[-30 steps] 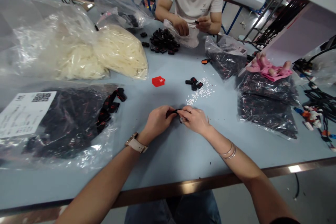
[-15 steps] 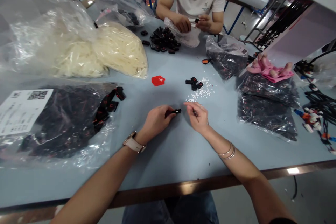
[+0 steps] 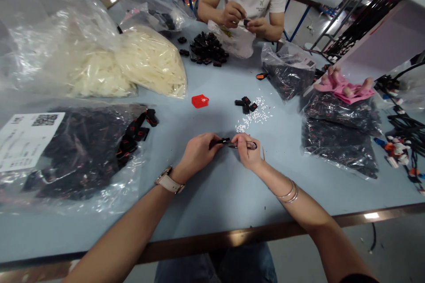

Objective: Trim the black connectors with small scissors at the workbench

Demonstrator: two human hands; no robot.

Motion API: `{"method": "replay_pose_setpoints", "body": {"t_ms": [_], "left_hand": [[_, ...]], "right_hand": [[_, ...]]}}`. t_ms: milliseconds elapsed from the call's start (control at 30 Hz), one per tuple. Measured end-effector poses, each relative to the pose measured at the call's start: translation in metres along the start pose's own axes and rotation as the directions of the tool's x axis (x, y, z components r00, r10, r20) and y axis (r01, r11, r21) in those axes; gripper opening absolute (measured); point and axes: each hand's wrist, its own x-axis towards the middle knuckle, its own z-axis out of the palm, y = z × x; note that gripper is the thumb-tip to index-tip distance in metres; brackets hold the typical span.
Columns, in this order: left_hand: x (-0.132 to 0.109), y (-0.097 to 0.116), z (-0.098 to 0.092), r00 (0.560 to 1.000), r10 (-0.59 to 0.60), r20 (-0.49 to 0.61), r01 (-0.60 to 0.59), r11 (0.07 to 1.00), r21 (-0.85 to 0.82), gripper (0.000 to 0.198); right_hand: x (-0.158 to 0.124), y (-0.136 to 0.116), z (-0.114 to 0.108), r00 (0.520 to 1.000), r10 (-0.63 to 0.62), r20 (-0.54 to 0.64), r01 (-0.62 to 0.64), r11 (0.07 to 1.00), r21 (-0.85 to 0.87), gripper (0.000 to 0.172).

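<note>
My left hand (image 3: 201,150) pinches a small black plastic connector housing (image 3: 224,140) above the table, its end pointing right. Close beside it, my right hand (image 3: 249,154) is closed around a slim metal tool that looks like tweezers (image 3: 253,145). The tool's tip points left at the housing; whether it touches is too small to tell. Just beyond my right hand lie scattered tiny white pieces (image 3: 255,115). A few black housings (image 3: 245,105) rest at the edge of these pieces.
A red piece (image 3: 199,101) lies mid-table. Bags of black parts stand left (image 3: 86,154) and right (image 3: 340,137), the latter topped by pink finger cots (image 3: 345,88). Behind are a bag of cream-coloured parts (image 3: 152,62), a black housing pile (image 3: 207,48) and a co-worker's hands (image 3: 257,26).
My right hand has turned, bringing the tweezers' tip to the housing. My left hand has stayed nearly still. Across the table, the co-worker's hand has risen.
</note>
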Motion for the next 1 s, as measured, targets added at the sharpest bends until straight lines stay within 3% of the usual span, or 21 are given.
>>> {"method": "replay_pose_setpoints", "body": {"t_ms": [1000], "left_hand": [[0.0003,0.0016,-0.0014,1.000,-0.009,0.015,0.009,1.000,0.005,0.009]], "right_hand": [[0.0079,-0.0088,0.0028,0.994,-0.015,0.109,0.037,0.980,-0.194,0.041]]}}
